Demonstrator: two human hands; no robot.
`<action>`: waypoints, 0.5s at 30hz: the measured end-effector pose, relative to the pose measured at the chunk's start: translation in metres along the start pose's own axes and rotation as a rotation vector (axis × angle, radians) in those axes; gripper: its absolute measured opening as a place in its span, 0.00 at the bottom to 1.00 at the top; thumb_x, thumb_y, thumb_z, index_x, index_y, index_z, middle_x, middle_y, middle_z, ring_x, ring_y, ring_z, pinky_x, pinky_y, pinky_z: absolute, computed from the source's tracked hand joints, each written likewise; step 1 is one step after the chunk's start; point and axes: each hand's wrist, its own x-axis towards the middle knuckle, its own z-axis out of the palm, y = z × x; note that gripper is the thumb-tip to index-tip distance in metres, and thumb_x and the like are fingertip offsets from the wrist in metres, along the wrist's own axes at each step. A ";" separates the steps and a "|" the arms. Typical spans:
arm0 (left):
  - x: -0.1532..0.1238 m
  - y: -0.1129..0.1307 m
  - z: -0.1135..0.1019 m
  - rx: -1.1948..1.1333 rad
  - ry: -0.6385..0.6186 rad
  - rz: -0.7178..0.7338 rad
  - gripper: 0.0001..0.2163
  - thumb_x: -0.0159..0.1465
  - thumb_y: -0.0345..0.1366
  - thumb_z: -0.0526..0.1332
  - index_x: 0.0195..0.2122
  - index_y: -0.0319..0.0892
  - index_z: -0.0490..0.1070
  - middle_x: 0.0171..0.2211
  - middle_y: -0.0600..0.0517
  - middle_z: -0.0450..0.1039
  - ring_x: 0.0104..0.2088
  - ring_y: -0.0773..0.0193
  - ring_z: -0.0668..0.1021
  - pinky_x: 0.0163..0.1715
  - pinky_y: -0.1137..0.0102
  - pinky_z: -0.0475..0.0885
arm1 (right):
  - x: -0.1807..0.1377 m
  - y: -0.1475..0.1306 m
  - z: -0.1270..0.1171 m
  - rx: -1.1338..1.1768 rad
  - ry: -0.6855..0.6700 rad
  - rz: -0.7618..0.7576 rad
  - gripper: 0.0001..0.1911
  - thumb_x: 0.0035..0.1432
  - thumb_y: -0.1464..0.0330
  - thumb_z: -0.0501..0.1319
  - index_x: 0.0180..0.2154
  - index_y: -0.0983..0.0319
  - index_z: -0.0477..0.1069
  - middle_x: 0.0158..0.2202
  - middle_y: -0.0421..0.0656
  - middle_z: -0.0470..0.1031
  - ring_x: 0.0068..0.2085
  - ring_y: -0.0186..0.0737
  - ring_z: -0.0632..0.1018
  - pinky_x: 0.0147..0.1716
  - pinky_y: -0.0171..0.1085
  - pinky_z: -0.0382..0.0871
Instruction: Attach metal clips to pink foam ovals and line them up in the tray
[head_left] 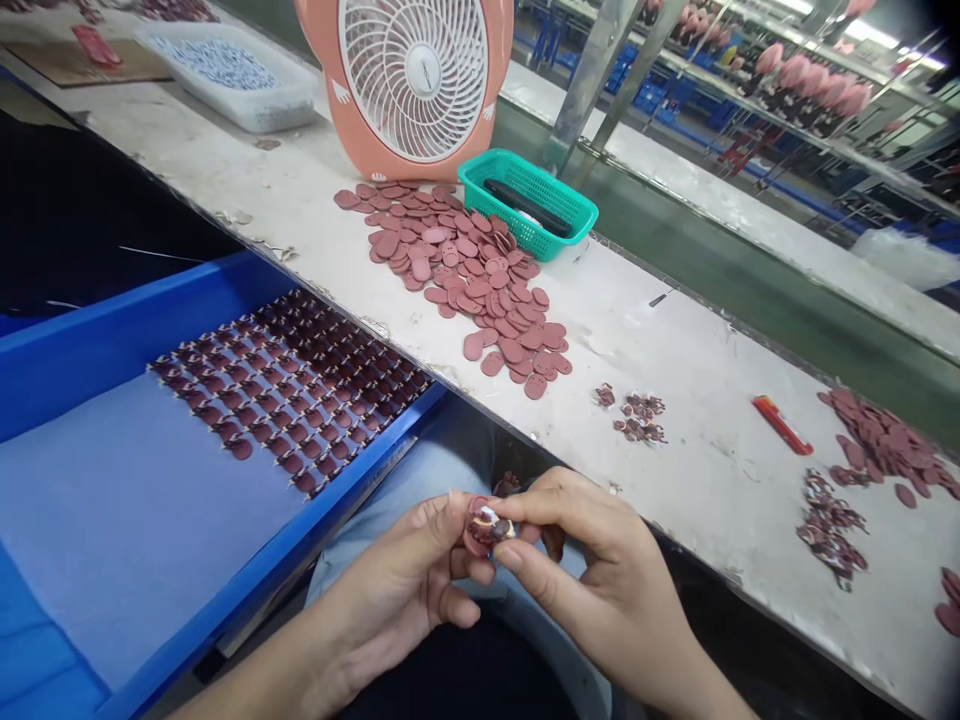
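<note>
Both hands meet low in the picture, over my lap. My left hand [409, 580] and my right hand [592, 565] pinch one small reddish-brown oval piece [486, 525] with a pale decorated part on it. More small pieces seem tucked in my right palm. A heap of plain pink-brown oval pieces [465, 275] lies on the white worktable [675, 330] beyond my hands. At my left, rows of finished dark pieces [292, 385] lie on a blue sheet inside a blue tray [247, 590].
A pink desk fan [412, 80] and a green basket [529, 200] stand behind the heap. Small clusters of decorated bits [637, 415] and a red tool [780, 425] lie to the right, with more pieces [885, 445] further right. A white bin [232, 75] sits far left.
</note>
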 end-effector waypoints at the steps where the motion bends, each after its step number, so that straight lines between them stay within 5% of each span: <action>1: 0.001 0.001 -0.001 0.001 -0.009 -0.003 0.20 0.52 0.53 0.72 0.32 0.39 0.81 0.30 0.49 0.76 0.26 0.69 0.75 0.17 0.80 0.74 | 0.001 0.001 0.001 -0.007 0.020 -0.016 0.10 0.60 0.73 0.65 0.44 0.58 0.79 0.29 0.39 0.77 0.30 0.33 0.76 0.26 0.31 0.70; 5: 0.002 0.003 -0.007 0.038 0.133 0.090 0.24 0.53 0.54 0.70 0.42 0.41 0.80 0.37 0.46 0.79 0.30 0.65 0.78 0.19 0.78 0.75 | 0.003 0.010 0.012 -0.139 0.154 -0.109 0.11 0.58 0.74 0.65 0.43 0.59 0.78 0.29 0.39 0.76 0.28 0.33 0.75 0.25 0.31 0.71; 9: -0.005 0.002 -0.012 0.158 0.423 0.485 0.14 0.50 0.44 0.76 0.31 0.43 0.77 0.22 0.59 0.71 0.20 0.72 0.69 0.15 0.79 0.68 | 0.008 0.024 0.033 -0.323 0.303 -0.246 0.16 0.57 0.79 0.64 0.47 0.61 0.76 0.31 0.42 0.76 0.30 0.35 0.75 0.27 0.33 0.72; 15: -0.011 0.013 -0.014 0.280 0.430 0.620 0.12 0.47 0.38 0.78 0.27 0.42 0.77 0.26 0.54 0.77 0.25 0.69 0.71 0.18 0.77 0.65 | 0.017 0.044 0.067 -0.403 0.297 -0.497 0.22 0.57 0.80 0.65 0.53 0.63 0.73 0.32 0.45 0.77 0.30 0.38 0.74 0.28 0.37 0.72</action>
